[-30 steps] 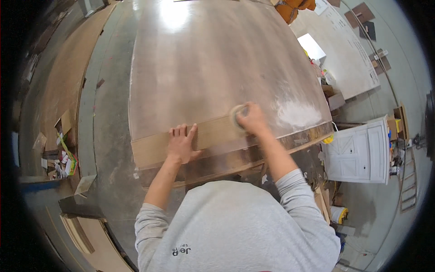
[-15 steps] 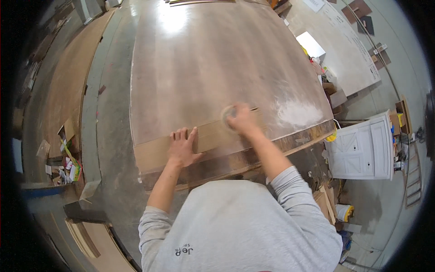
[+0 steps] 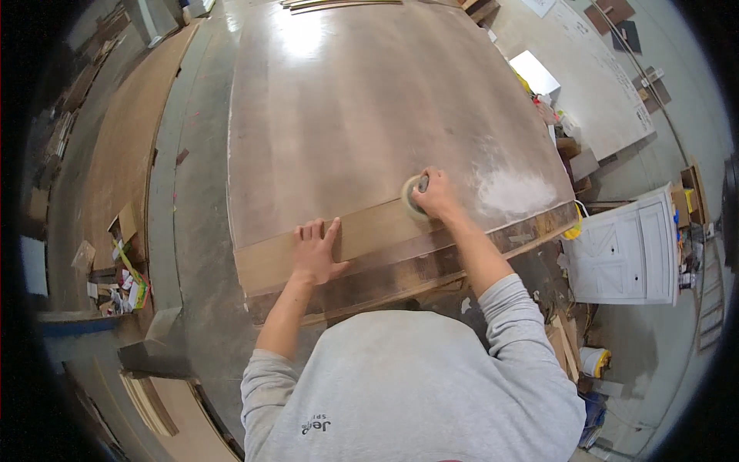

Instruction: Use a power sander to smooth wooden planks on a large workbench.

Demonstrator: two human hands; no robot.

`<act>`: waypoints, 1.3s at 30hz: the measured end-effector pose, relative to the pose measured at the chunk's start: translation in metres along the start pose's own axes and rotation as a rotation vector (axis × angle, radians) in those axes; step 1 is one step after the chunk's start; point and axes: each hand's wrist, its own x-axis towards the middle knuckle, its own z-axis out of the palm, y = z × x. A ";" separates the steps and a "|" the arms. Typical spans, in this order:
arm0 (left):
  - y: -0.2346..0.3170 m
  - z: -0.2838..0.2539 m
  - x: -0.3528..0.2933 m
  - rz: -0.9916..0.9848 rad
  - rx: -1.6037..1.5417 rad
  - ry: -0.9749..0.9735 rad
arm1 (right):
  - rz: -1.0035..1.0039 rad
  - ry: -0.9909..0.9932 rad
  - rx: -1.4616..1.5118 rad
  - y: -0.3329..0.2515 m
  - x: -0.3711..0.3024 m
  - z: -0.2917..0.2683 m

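A thin brown wooden strip [image 3: 362, 232] lies along the near side of a large wooden panel [image 3: 331, 138] with a glossy brown surface. My left hand [image 3: 314, 250] presses on the strip, palm down with fingers and thumb spread. Over the strip's right end my right hand [image 3: 435, 196] grips a pale yellowish roll of tape [image 3: 412, 206], standing on its edge, with fingers in its dark core. Part of the roll is covered by the hand. Whether a length of tape runs from it I cannot tell.
White powdery smears [image 3: 512, 189] mark the panel's right side. To the right stand a white cabinet [image 3: 623, 250] and a white bucket [image 3: 593, 360]. Left on the floor are a long brown board [image 3: 127, 146] and a heap of scraps [image 3: 123, 289]. Thin strips [image 3: 339, 6] lie at the far edge.
My right hand has moved the roll of tape a little to the right along the strip. My left hand stays pressed at the same place. The whole view has shifted slightly.
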 end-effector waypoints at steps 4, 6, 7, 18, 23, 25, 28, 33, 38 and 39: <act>0.000 0.003 -0.003 -0.013 0.005 -0.001 | -0.153 -0.156 -0.136 -0.056 -0.031 -0.004; -0.003 0.003 -0.007 -0.016 0.006 -0.001 | -0.226 -0.147 -0.091 -0.061 -0.035 0.018; -0.003 0.002 -0.007 -0.025 0.004 0.003 | -0.250 -0.159 -0.073 -0.066 -0.040 0.017; -0.002 0.008 0.001 0.034 -0.001 0.061 | -0.105 -0.107 -0.122 -0.046 -0.028 0.015; -0.005 0.012 -0.004 0.024 -0.067 0.095 | -0.250 -0.237 0.001 -0.122 -0.067 0.031; -0.003 0.008 -0.005 -0.002 -0.069 0.094 | -0.228 -0.251 0.087 -0.104 -0.056 0.030; 0.001 0.006 -0.002 0.029 -0.085 0.088 | -0.081 -0.051 0.101 -0.020 -0.022 0.015; -0.004 0.010 -0.006 0.024 -0.077 0.101 | 0.022 0.012 -0.063 0.056 -0.020 -0.042; 0.000 0.008 -0.004 0.010 -0.018 0.052 | -0.050 0.029 -0.138 0.060 -0.064 -0.039; 0.000 0.006 -0.002 0.012 -0.026 0.064 | 0.000 0.030 -0.118 0.055 -0.049 -0.040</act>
